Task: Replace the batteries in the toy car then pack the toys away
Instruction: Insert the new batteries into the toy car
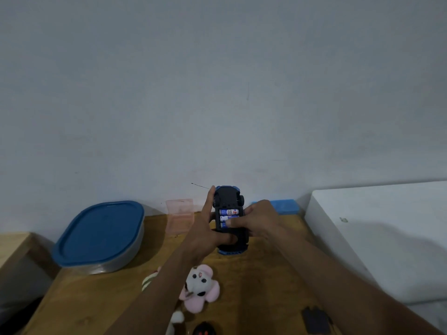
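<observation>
A blue toy car is held upside down above the wooden table, its black underside facing me. The battery bay is uncovered and shows blue and white batteries side by side. My left hand grips the car's left side, thumb across the underside near its rear. My right hand holds the right side, with its thumb pressing on the nearest battery. A flat black piece, possibly the bay cover, lies on the table at the lower right.
A grey tub with a blue lid stands at the left. A small clear pink box and a blue block sit by the wall. A pink and white plush toy and a dark toy lie near me. A white surface borders the right.
</observation>
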